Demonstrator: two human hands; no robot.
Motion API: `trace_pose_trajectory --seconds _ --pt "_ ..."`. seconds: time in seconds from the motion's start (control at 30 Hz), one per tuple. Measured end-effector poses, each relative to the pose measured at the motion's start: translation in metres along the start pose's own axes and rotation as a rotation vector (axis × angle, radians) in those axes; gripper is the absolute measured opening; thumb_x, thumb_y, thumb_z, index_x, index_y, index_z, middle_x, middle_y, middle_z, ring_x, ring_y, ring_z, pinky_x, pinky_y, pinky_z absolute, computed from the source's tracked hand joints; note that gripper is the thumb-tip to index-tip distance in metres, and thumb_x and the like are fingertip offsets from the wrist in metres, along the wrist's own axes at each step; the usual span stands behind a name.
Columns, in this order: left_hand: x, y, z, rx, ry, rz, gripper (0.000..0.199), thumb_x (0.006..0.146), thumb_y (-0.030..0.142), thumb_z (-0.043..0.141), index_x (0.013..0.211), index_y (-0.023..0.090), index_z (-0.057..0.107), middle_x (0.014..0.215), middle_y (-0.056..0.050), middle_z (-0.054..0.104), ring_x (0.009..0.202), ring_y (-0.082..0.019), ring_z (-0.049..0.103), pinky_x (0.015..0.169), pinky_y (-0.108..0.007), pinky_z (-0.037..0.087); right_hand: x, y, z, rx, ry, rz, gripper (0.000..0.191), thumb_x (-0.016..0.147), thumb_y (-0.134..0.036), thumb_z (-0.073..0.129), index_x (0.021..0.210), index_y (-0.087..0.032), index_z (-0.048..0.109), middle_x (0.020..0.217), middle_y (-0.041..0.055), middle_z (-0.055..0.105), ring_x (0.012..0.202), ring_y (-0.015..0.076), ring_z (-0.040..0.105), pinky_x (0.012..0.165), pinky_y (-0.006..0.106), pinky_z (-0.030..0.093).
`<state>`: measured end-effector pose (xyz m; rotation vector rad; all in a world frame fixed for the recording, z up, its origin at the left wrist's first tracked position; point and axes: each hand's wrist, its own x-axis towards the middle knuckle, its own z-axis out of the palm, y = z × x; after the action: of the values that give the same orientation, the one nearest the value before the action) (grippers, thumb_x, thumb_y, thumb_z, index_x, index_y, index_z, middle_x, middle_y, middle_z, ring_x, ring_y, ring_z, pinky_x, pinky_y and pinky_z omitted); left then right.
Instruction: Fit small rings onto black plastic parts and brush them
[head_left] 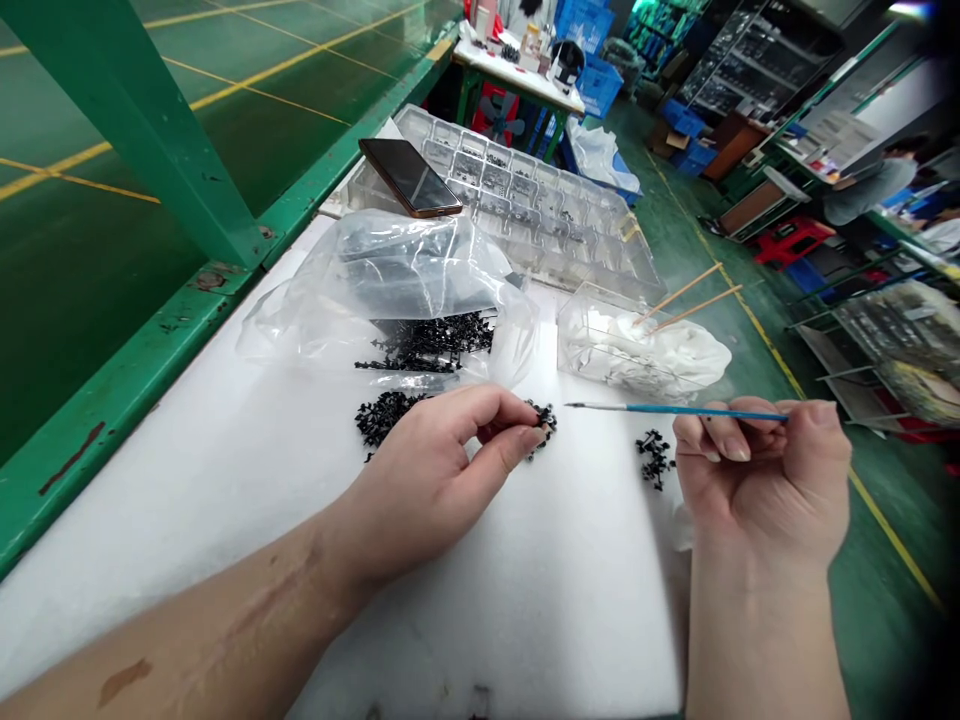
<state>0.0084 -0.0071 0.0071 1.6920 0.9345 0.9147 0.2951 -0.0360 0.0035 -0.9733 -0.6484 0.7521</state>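
1. We see a green floor (285,150), crossed by yellow lines (262,76).
2. On our left, a green metal beam (135,120) slants up (its paint is chipped near the foot).
3. Ahead of us stands a white-topped table (547,88) with green legs.
4. To our right, we see tall shelving (750,60), a red stool (791,240) and, overhead, a bright light (910,10).

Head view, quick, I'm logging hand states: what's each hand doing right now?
Left hand: fingertips close together at small black parts; whether it holds one can't be told.
Right hand: closed, holding blue-handled brush.
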Motion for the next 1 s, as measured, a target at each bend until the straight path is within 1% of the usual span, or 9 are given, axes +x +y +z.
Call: trace_pose_trajectory --seconds 0.13,0.27,0.33,0.63,0.7,0.8,0.87,0.9,1.0 --pt "-0.001 -0.003 -0.001 0.022 -0.031 -0.021 0.014 0.106 0.028 0.062 0.098 0.023 0.072 0.089 0.001 0.076 0.084 -0.018 0.071 0.080 -0.030 0.050 0.016 -0.001 -0.012 0.015 0.155 -0.037 0.040 0.071 -0.035 0.094 0.069 -0.022 0.056 0.070 -0.0068 0.058 0.051 0.0069 0.042 0.047 0.027 0.044" --pt "-0.003 -0.008 -0.002 0.044 -0.071 -0.084 0.019 0.108 0.040 0.061 0.100 0.024 0.071 0.093 0.000 0.078 0.086 -0.021 0.071 0.076 -0.032 0.050 0.038 0.005 -0.033 -0.058 0.393 -0.081 0.042 0.069 -0.038 0.095 0.083 -0.022 0.059 0.073 -0.0074 0.062 0.054 0.0066 0.048 0.044 0.020 0.039" --pt "-0.002 -0.010 -0.002 0.056 -0.092 -0.103 0.023 0.108 0.044 0.060 0.101 0.025 0.070 0.094 -0.001 0.078 0.087 -0.022 0.072 0.078 -0.033 0.050 0.047 0.011 -0.042 -0.084 0.465 -0.096 0.047 0.068 -0.042 0.096 0.084 -0.021 0.058 0.074 -0.0066 0.064 0.054 0.0069 0.049 0.043 0.019 0.038" --pt "0.001 -0.007 -0.003 0.142 -0.066 -0.069 0.028 0.106 0.048 0.061 0.100 0.025 0.074 0.093 -0.003 0.082 0.084 -0.025 0.076 0.076 -0.036 0.055 0.057 0.028 -0.059 -0.236 0.565 -0.129 0.054 0.071 -0.059 0.091 0.087 -0.022 0.055 0.077 -0.0040 0.063 0.054 0.0102 0.053 0.041 0.023 0.042" --pt "0.001 -0.005 -0.005 0.134 -0.058 -0.068 0.027 0.105 0.047 0.062 0.099 0.025 0.075 0.094 -0.003 0.083 0.085 -0.026 0.077 0.077 -0.036 0.056 0.054 0.024 -0.058 -0.298 0.578 -0.203 0.048 0.079 -0.060 0.085 0.088 -0.023 0.054 0.076 -0.0055 0.058 0.055 0.0104 0.051 0.042 0.024 0.041" --pt "0.000 -0.005 -0.006 0.104 -0.034 -0.091 0.027 0.105 0.047 0.063 0.099 0.025 0.078 0.095 -0.004 0.084 0.087 -0.026 0.077 0.079 -0.036 0.056 0.039 0.016 -0.046 -0.382 0.580 -0.384 0.035 0.088 -0.049 0.080 0.097 -0.024 0.058 0.085 -0.0049 0.059 0.066 0.0113 0.054 0.053 0.024 0.045" --pt "0.000 -0.006 -0.007 0.067 -0.019 -0.112 0.027 0.105 0.047 0.063 0.102 0.025 0.079 0.099 -0.004 0.084 0.092 -0.026 0.077 0.083 -0.037 0.056 0.022 0.013 -0.031 -0.483 0.455 -0.487 0.027 0.089 -0.041 0.081 0.102 -0.024 0.063 0.092 -0.0025 0.064 0.075 0.0133 0.059 0.063 0.026 0.049" --pt "-0.001 -0.006 -0.007 0.048 -0.015 -0.125 0.027 0.106 0.046 0.063 0.103 0.025 0.079 0.102 -0.005 0.084 0.094 -0.026 0.078 0.085 -0.038 0.055 0.013 0.012 -0.023 -0.585 0.287 -0.509 0.022 0.090 -0.038 0.080 0.101 -0.024 0.067 0.091 -0.0012 0.066 0.076 0.0144 0.060 0.065 0.028 0.050" --pt "0.000 -0.006 -0.007 0.016 -0.018 -0.144 0.026 0.107 0.043 0.062 0.103 0.024 0.078 0.104 -0.004 0.083 0.097 -0.025 0.077 0.087 -0.038 0.054 -0.009 0.015 0.001 -0.964 -0.462 -0.382 0.006 0.093 -0.028 0.075 0.096 -0.024 0.073 0.084 0.0003 0.068 0.069 0.0154 0.059 0.064 0.030 0.048"
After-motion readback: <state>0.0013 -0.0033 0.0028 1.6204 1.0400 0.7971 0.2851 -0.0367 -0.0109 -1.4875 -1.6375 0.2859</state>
